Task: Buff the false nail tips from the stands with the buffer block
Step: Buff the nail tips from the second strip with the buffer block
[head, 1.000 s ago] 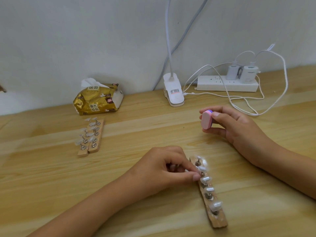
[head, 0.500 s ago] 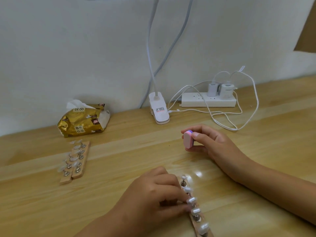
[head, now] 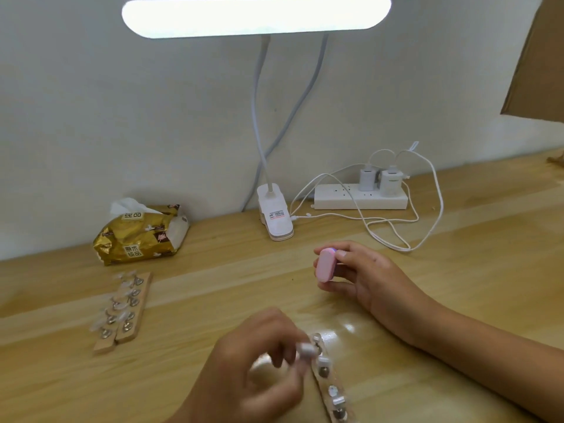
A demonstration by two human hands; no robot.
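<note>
Left hand [head: 259, 366]: grip pinches small white false nail tip [head: 306, 350]. Right hand [head: 367, 280], at its 1 o'clock: grip holds pink rounded buffer block [head: 325, 265].

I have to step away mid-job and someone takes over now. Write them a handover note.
Left hand pinches a nail tip at the near stand's far end; blur hides whether it is off.
Right hand grips the buffer block, apart from that tip.
Left stands sit further left, tips mounted.
Done: tip and buffer in hand.
Left: buff this tip and the others.
</note>
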